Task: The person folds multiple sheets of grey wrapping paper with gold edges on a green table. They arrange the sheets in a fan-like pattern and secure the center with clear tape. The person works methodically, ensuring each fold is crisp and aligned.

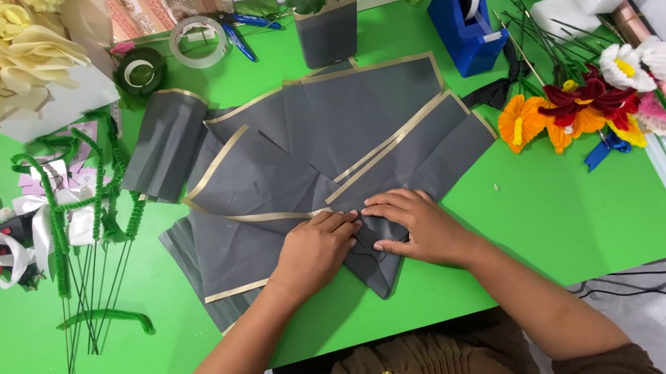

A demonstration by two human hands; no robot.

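Grey wrapping paper (330, 170) with gold edging is lying under both your hands near the table's front edge, its sheets fanning away from you toward the far side. You are pressing your left hand (314, 251) and right hand (420, 227) flat on the point where the sheets are converging, fingers extended and nearly touching, gripping nothing. The fan's long axis is running from your fingertips up and outward; the narrow folded tip is pointing back toward your body, between your wrists. Both hands are sitting about equally near that tip. Farther right, pipe-cleaner flowers (601, 98) are lying on the green table (583, 211); beyond the paper, a grey-wrapped pot (327, 31) is standing beside a blue tape dispenser (463, 25).
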